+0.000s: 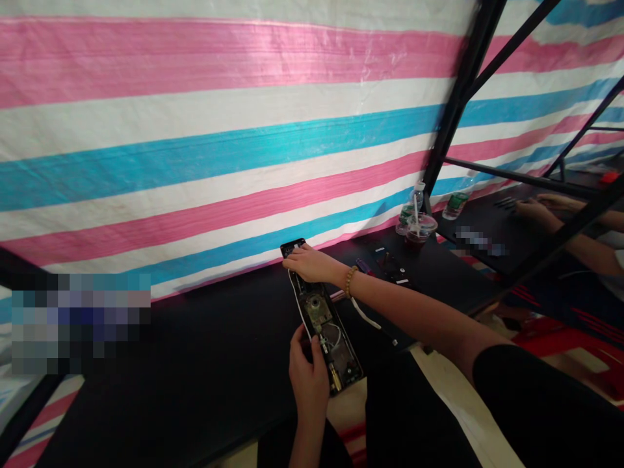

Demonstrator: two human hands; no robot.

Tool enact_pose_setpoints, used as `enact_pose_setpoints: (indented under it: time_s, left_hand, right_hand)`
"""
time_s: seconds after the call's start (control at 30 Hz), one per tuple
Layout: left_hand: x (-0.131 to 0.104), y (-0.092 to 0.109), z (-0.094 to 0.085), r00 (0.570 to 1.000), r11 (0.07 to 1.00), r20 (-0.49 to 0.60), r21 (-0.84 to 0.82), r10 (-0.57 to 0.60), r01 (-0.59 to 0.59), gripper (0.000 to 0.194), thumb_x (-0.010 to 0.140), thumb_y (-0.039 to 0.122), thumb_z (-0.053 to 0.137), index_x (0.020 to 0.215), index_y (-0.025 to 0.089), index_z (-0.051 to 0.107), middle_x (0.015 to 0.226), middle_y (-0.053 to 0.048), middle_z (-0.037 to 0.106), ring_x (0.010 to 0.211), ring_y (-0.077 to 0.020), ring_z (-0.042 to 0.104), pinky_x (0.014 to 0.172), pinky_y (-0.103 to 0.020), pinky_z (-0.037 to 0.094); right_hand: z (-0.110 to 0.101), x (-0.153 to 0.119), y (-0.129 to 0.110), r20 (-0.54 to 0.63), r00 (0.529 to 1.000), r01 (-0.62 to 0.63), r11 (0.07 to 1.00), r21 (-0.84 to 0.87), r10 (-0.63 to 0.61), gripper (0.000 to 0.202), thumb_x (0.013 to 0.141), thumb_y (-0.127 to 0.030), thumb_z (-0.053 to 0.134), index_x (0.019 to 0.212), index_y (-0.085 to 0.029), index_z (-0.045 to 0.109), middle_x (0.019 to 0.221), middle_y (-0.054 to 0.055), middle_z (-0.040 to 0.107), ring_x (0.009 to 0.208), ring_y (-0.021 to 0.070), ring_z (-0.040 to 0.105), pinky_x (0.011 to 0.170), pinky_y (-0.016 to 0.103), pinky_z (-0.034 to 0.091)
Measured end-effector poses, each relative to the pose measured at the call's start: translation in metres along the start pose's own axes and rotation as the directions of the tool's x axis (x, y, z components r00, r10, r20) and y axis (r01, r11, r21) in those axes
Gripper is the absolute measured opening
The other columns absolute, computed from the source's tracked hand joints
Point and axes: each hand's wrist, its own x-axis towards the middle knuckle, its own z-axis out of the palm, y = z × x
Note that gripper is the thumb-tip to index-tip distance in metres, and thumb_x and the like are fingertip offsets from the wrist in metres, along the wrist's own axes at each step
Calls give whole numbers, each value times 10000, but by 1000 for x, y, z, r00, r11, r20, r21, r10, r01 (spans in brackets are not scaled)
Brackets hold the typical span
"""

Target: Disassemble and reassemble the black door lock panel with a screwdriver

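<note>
One casing (347, 356); left hand (308, 374) grips its side, likely for steadiness; right hand (312, 263) covers its far end (fingers' closure unclear).

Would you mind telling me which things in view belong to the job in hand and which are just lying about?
Job in hand:
Open black device, touched by left hand and right hand
White wire along its edge
Dark parts with white labels, possibly

Lying about, apparently:
Drink bottle
Cup with straw
</note>
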Motion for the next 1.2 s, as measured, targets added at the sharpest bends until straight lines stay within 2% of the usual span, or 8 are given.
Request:
enact_pose_setpoints:
  time_s: [0.2,0.33,0.63,0.83,0.97,1.2]
  left_hand:
    - [0,1,-1,1000,1000,-5,-13,0,-1,435,942,482,494,1241,179,581,1176,-135,693,1027,-272,678,903,-412,524]
    - [0,2,-1,1000,1000,4,-15,-4,4,451,940,488,489,1246,170,577,1168,-139,695,1012,-271,679,889,-411,526]
    - [0,0,-1,1000,1000,19,-8,4,-4,465,956,483,446,1266,157,564,1234,-155,666,1093,-275,651,934,-423,510]
    - [1,-2,-1,1000,1000,15,-9,-14,14,463,954,481,448,1258,157,577,1168,-146,690,1010,-265,674,883,-411,526]
    - [0,-1,-2,999,999,22,3,-32,32,463,949,483,466,1265,164,579,1130,-135,705,926,-251,690,825,-396,539]
    - [-1,1,-2,997,997,44,-40,-57,59,451,950,490,466,1254,175,577,1136,-139,727,971,-257,718,808,-373,566]
  right_hand:
    - [1,10,5,10,994,-113,991,78,113,159,979,-157,539,993,-163,697,1042,98,709,1012,241,580,915,357,358]
    - [7,15,2,-1,979,-203,976,83,203,137,931,-127,590,884,-158,716,988,95,718,961,241,601,848,347,366]
    - [19,4,-17,-102,932,-344,937,61,349,141,992,-201,547,955,-147,673,1015,93,683,993,240,574,874,370,354]
    - [20,1,-27,-133,944,-304,952,10,303,141,988,-162,524,989,-137,662,1023,112,668,1019,257,542,937,396,343]
    - [23,0,-26,-142,908,-388,919,71,394,107,974,-196,566,972,-154,664,988,87,670,987,242,554,902,370,360]
    - [26,2,-25,-123,886,-432,892,135,448,94,938,-176,602,894,-165,685,954,80,665,976,242,564,869,360,364]
